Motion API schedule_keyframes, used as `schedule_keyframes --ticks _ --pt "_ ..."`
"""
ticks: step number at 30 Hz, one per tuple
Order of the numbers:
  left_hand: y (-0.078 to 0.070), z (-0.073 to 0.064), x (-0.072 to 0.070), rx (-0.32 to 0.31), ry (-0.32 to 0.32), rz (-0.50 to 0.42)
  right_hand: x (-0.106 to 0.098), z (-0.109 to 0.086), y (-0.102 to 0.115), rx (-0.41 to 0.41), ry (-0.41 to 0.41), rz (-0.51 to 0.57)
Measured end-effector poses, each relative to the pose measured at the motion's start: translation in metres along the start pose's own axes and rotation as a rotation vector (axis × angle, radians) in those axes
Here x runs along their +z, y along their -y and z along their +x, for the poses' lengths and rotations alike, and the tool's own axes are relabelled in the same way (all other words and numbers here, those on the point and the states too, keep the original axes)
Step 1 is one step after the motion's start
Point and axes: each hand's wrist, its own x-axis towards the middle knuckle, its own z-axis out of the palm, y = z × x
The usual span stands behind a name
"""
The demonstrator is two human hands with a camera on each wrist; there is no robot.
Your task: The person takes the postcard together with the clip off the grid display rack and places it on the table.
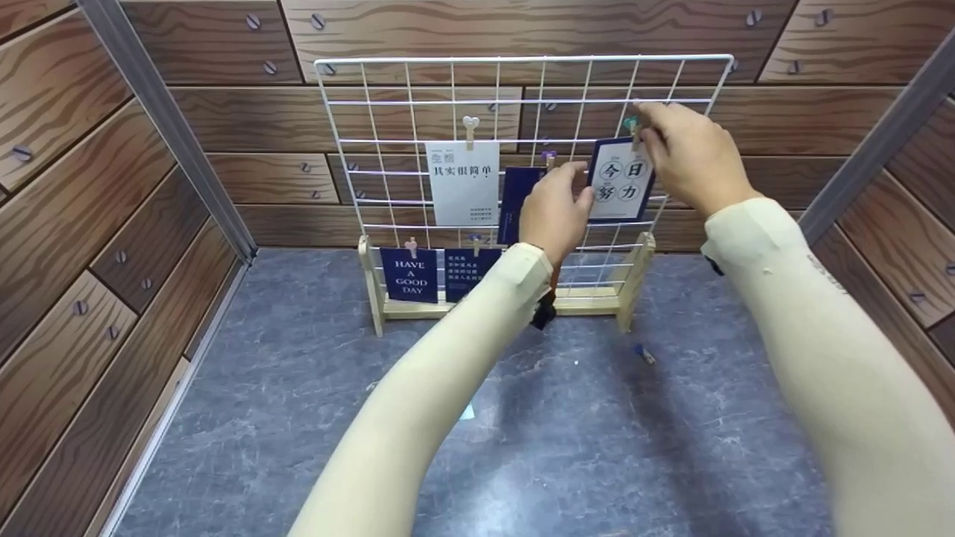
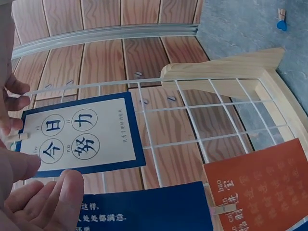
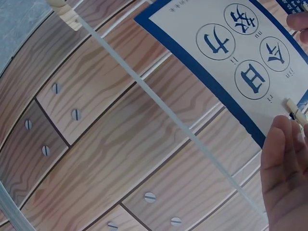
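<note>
A white wire grid (image 1: 522, 58) stands upright in wooden feet. At its upper right hangs a blue-bordered white card (image 1: 621, 183) with four circled characters. My right hand (image 1: 690, 153) is at this card's top corner, fingertips round a small wooden clothespin (image 1: 634, 133) with a teal heart. In the right wrist view the clothespin's end is partly hidden by fingers (image 3: 276, 139). My left hand (image 1: 556, 212) is raised just left of the card, thumb and fingers apart, holding nothing. It partly covers a dark blue card (image 1: 516, 201) clipped with a purple-topped clothespin (image 1: 550, 158).
A white card (image 1: 462, 186) hangs at upper left. Two blue cards, one reading HAVE A GOOD DAY (image 1: 409, 276), hang lower. An orange-red card (image 2: 260, 185) is low on the grid. A blue-heart clothespin (image 1: 645, 354) lies on the grey surface. Wood-patterned walls (image 1: 89, 224) stand around.
</note>
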Motion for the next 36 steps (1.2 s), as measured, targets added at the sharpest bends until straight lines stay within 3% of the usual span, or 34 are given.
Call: schedule_keyframes --ticks 9,16,27,36 --pt "-0.010 0.010 -0.009 0.019 -0.042 0.018 0.001 0.005 0.003 0.024 0.035 -0.021" --pt "-0.011 0.017 -0.002 0.013 -0.039 0.016 0.002 0.006 0.000 0.038 0.056 -0.031" --pt "-0.003 0.020 0.003 -0.001 -0.042 -0.103 0.007 0.005 0.000 0.075 -0.016 0.105" --pt "-0.007 0.023 0.005 0.012 -0.087 -0.085 0.008 0.004 0.001 0.125 -0.028 0.169"
